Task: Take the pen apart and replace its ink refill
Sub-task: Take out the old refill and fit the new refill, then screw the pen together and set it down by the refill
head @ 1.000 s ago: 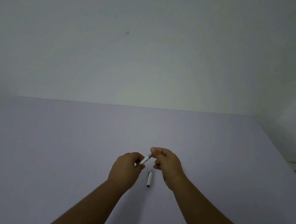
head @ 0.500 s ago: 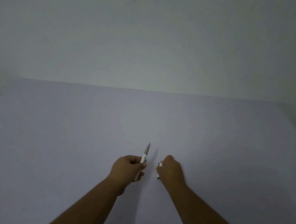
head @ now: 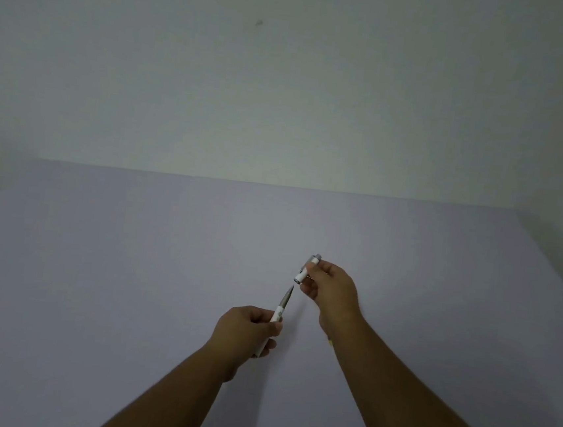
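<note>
Item one: slim white plastic pen body with grey tapered metal tip [head: 279, 311], held in my left hand [head: 248, 332]. My fingers are curled tight round its lower half, thumb pressed on the barrel. Long axis runs from near-left to far-right, tilted; the grey tip points up and away from me toward my right hand. The butt end shows below my fingers.

Item two: short white plastic pen cap with silvery end [head: 306, 269], pinched between thumb and fingertips of my right hand [head: 329, 288]; the other fingers are folded in. Its long axis lies roughly in line with the pen body, open mouth facing down toward the tip, silvery end pointing to the far edge. Cap mouth and pen tip are near each other but apart, not touching.

Item three: flat pale lilac table top [head: 130, 267], carrying nothing I can make out. Both hands hover above its middle, right of centre, well short of the far edge.

Item four: plain pale wall [head: 284, 93], behind the far edge.
</note>
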